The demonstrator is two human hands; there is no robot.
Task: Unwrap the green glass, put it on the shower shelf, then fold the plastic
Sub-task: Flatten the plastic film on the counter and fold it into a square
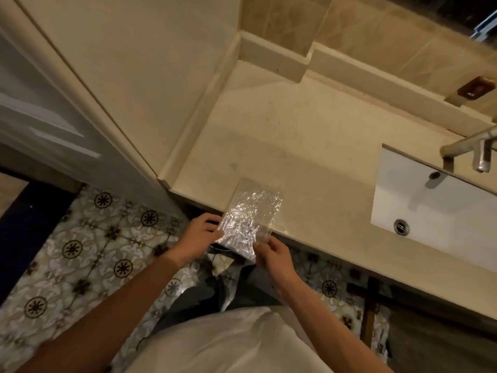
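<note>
Two hands held the crinkly plastic [248, 220] at the near edge of the counter [309, 146]. Left hand [200, 234] pinched its left side and right hand [271, 254] pinched its near right corner. Its long side pointed away from the person. No green glass showed. It looked ready for folding away from the hands.

plastic [248, 219]: 1 | hands: 2 | sink [419, 211]: 1 | tap [473, 149]: 1
</note>
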